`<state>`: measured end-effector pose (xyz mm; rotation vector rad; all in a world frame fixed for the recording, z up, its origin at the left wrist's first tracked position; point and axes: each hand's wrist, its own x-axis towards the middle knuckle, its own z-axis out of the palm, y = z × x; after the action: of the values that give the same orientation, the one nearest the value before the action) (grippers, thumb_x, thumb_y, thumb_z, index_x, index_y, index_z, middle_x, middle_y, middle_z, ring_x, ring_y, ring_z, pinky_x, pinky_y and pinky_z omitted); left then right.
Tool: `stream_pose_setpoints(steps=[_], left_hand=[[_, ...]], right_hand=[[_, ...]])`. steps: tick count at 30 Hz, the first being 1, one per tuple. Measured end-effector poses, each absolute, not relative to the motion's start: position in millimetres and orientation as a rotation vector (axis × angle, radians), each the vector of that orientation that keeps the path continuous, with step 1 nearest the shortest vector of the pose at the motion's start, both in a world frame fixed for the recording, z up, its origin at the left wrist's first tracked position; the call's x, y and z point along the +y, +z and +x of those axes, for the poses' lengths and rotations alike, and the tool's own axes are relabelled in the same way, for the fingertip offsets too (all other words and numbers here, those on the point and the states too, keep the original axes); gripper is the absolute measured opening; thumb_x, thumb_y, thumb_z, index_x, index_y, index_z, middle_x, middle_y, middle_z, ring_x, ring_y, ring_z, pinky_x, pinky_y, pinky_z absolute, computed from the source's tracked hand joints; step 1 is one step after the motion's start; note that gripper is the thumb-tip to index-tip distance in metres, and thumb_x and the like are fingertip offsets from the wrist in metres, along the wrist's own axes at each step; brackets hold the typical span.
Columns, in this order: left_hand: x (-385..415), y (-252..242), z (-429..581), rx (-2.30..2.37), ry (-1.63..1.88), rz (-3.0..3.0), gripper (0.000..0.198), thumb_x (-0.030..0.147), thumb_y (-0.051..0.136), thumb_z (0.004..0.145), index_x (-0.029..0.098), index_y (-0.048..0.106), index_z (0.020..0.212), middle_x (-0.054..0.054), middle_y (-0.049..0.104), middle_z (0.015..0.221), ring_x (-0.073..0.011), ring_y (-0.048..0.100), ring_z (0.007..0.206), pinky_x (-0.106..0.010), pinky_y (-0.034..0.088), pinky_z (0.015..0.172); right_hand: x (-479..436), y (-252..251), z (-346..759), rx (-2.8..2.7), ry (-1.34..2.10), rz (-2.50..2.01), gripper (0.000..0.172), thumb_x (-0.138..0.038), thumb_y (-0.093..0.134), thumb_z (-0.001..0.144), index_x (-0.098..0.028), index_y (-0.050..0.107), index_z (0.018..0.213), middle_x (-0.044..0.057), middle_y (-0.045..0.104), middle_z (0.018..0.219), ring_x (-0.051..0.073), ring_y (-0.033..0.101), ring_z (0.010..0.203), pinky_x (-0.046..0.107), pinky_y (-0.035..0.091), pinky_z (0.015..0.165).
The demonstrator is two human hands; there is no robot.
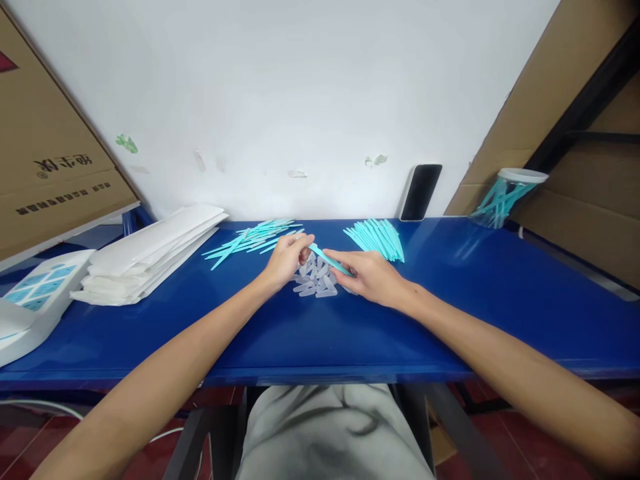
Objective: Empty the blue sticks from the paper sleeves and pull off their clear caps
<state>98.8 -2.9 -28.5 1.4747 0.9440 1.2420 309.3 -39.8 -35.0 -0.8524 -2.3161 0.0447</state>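
Observation:
A slim turquoise eyebrow razor (327, 259) is held between my two hands above the table. My right hand (373, 277) is closed on its handle, thumb and fingers along the shaft. At the other end, my left hand (290, 257) pinches around the tip; whether a cap is in those fingers is hidden. Just beneath lies a loose heap of translucent plastic caps (317, 283). Behind my left hand is a scattered pile of turquoise razors (250, 239). A neater fanned pile of razors (377, 238) rests behind my right hand.
On the blue table (310, 340), white paper sleeves (150, 250) are stacked at left, beside a white device with blue panels (43, 287). A phone (423, 192) leans on the wall. A clear jar of turquoise sticks (505, 198) stands right; cardboard (55, 133) rises at left.

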Motion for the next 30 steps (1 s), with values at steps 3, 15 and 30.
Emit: stream_pose_setpoints(steps=[3, 15, 30], left_hand=[[0.0, -29.1, 97.9, 0.949, 1.264, 1.461, 0.047, 0.042, 0.068, 0.076, 0.02, 0.037, 0.05, 0.005, 0.033, 0.049, -0.0069, 0.031, 0.046, -0.025, 0.026, 0.047], [23.7, -25.9, 58.4, 1.256, 1.708, 1.324, 0.032, 0.031, 0.054, 0.078, 0.022, 0.031, 0.058, 0.006, 0.028, 0.053, -0.0092, 0.029, 0.048, -0.026, 0.026, 0.05], [19.2, -36.0, 60.3, 1.604, 0.931, 2.524, 0.015, 0.024, 0.047, 0.078, 0.021, 0.056, 0.066, -0.004, 0.064, 0.073, -0.0216, 0.057, 0.072, -0.034, 0.038, 0.066]], right_hand=[[-37.7, -34.6, 308.5, -2.334, 0.048, -0.888, 0.042, -0.03, 0.053, 0.097, -0.019, 0.066, 0.136, 0.003, 0.072, 0.076, 0.014, 0.058, 0.06, 0.023, 0.041, 0.06], [-17.9, -12.8, 349.9, -2.283, 0.031, -1.322, 0.047, -0.032, 0.05, 0.096, -0.015, 0.067, 0.136, 0.001, 0.069, 0.066, 0.016, 0.058, 0.056, 0.026, 0.04, 0.06], [-1.8, -26.2, 332.9, -2.341, -0.273, -1.91, 0.037, -0.023, 0.042, 0.097, -0.012, 0.073, 0.114, 0.018, 0.075, 0.097, 0.031, 0.071, 0.093, 0.035, 0.049, 0.072]])
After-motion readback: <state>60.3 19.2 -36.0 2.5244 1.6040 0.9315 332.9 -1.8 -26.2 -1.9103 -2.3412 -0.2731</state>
